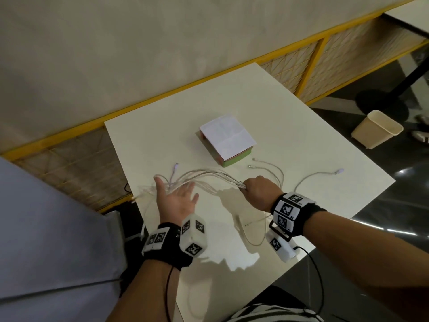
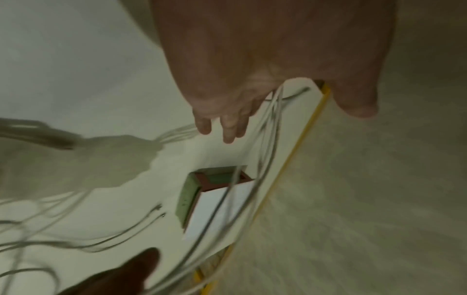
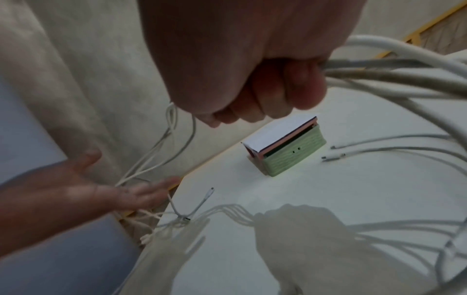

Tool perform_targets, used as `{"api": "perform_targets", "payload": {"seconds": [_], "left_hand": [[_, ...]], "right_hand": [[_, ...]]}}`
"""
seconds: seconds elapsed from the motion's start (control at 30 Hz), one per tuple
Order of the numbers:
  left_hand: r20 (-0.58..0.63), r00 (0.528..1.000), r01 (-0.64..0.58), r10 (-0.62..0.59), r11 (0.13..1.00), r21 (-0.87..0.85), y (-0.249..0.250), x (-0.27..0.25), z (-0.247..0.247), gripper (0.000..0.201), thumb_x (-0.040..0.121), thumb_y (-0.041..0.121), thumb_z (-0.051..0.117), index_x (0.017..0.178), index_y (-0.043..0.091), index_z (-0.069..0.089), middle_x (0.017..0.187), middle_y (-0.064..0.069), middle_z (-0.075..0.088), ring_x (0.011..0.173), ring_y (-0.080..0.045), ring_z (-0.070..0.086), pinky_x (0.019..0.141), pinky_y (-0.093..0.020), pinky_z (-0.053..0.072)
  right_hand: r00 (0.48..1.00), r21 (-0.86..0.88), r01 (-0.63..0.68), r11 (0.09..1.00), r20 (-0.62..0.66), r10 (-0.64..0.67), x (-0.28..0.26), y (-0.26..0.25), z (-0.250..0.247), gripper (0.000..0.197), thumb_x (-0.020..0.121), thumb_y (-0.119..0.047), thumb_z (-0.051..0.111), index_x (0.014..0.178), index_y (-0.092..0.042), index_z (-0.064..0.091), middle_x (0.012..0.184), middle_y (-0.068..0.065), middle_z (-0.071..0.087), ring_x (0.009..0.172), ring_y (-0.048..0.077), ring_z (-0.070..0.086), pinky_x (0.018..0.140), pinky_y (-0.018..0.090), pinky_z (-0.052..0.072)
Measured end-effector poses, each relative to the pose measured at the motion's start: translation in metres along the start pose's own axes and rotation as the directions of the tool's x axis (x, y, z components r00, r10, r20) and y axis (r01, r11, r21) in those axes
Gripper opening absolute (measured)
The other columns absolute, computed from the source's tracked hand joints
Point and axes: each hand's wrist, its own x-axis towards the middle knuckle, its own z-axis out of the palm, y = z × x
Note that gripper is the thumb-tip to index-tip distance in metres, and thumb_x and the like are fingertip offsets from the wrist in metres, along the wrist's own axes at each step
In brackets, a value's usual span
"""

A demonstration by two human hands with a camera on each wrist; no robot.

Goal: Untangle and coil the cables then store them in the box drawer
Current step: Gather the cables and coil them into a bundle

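A bundle of thin white cables (image 1: 209, 176) hangs in an arc above the white table (image 1: 301, 140). My right hand (image 1: 257, 189) grips one end of it in a fist; the strands fan out of that fist (image 3: 265, 89) as cables (image 3: 404, 79). My left hand (image 1: 176, 198) is open, palm up, and the other end of the strands drapes across its fingers (image 2: 227, 119). Behind the hands sits the box (image 1: 228, 138), white paper on top, its green drawer front (image 3: 290, 157) facing me and slightly ajar.
Loose cable ends (image 1: 340, 170) lie on the table right of the box, and one loop (image 1: 253, 238) lies near the front edge. Some strands hang off the table's left edge. A beige bin (image 1: 377, 129) stands on the floor at right, and a yellow-framed partition (image 1: 320, 56) runs behind the table.
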Motion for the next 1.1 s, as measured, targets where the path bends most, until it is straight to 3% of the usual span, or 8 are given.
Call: {"api": "perform_targets", "payload": {"seconds": [0.13,0.27,0.33,0.4,0.57,0.67,0.8,1.1], "left_hand": [[0.039,0.977,0.203,-0.207,0.974,0.099,-0.035,-0.013,0.012,0.097,0.084,0.072,0.034,0.146,-0.001,0.025,0.148,-0.016,0.040,0.141,-0.029,0.033,0.117,-0.048,0.018],[0.077,0.983,0.138,-0.164,0.953,0.269,-0.055,-0.016,0.042,0.057,0.095,0.051,0.039,0.133,0.009,0.047,0.138,-0.010,0.050,0.136,-0.023,0.040,0.117,-0.039,0.022],[0.037,0.998,0.030,-0.040,0.971,0.239,-0.058,-0.013,0.055,0.028,0.100,0.032,0.041,0.102,0.010,0.057,0.115,-0.013,0.064,0.118,-0.024,0.054,0.102,-0.033,0.039],[-0.040,0.997,-0.055,0.063,0.982,0.183,-0.059,-0.015,0.062,0.031,0.103,0.025,0.037,0.077,0.012,0.048,0.070,-0.005,0.061,0.092,-0.027,0.063,0.080,-0.029,0.045],[-0.135,0.972,-0.190,0.192,0.981,0.028,-0.036,-0.020,0.071,0.037,0.101,0.022,0.037,0.064,0.018,0.034,0.042,0.007,0.024,0.034,-0.011,0.026,0.053,-0.027,0.040],[-0.183,0.954,-0.239,0.238,0.971,0.013,0.005,-0.013,0.060,0.035,0.097,0.013,0.028,0.063,0.020,0.028,0.036,0.009,0.019,0.028,-0.008,0.018,0.035,-0.014,0.024],[-0.236,0.931,-0.272,0.277,0.961,0.054,0.022,-0.014,0.047,0.032,0.091,0.008,0.025,0.061,0.019,0.026,0.038,0.009,0.019,0.029,-0.009,0.016,0.033,-0.014,0.017],[-0.307,0.871,-0.403,0.384,0.915,0.003,0.077,-0.013,0.015,0.026,0.067,0.001,0.032,0.059,0.022,0.018,0.037,0.008,0.017,0.031,-0.010,0.016,0.036,-0.015,0.016]], "right_hand": [[0.998,-0.039,0.042,0.998,-0.050,-0.044,0.002,-0.011,-0.003,0.038,0.098,-0.034,0.034,0.085,-0.006,0.056,0.087,0.021,0.059,0.080,0.037,0.057,0.065,0.033,0.037],[0.987,-0.162,0.129,0.978,-0.079,-0.143,-0.002,-0.026,0.003,0.044,0.099,-0.035,0.028,0.096,-0.005,0.060,0.094,0.019,0.066,0.082,0.037,0.063,0.062,0.034,0.038],[0.983,-0.207,0.151,0.967,-0.067,-0.168,-0.006,-0.031,0.008,0.040,0.098,-0.033,0.030,0.096,-0.007,0.060,0.094,0.018,0.067,0.081,0.036,0.064,0.060,0.034,0.039],[0.983,-0.217,0.148,0.965,-0.074,-0.167,-0.008,-0.036,0.010,0.040,0.098,-0.037,0.031,0.100,-0.009,0.059,0.095,0.017,0.067,0.083,0.037,0.064,0.060,0.034,0.038],[0.995,-0.109,0.087,0.990,-0.048,-0.093,-0.006,-0.028,0.002,0.033,0.092,-0.037,0.043,0.083,-0.010,0.060,0.086,0.014,0.062,0.080,0.035,0.061,0.061,0.032,0.037],[0.996,0.064,0.079,0.995,0.041,-0.081,-0.008,0.000,0.004,0.037,0.090,-0.030,0.046,0.054,-0.021,0.039,0.066,0.008,0.050,0.069,0.030,0.051,0.060,0.032,0.035],[0.996,0.012,0.082,0.997,0.033,-0.082,-0.003,0.022,0.002,0.043,0.091,-0.032,0.046,0.051,-0.024,0.032,0.054,-0.003,0.040,0.064,0.027,0.046,0.060,0.029,0.032],[0.989,-0.030,-0.140,0.990,0.046,0.141,-0.006,0.110,0.012,0.037,0.096,-0.040,0.038,0.077,-0.017,0.059,0.092,0.013,0.067,0.086,0.032,0.059,0.067,0.031,0.036]]}}
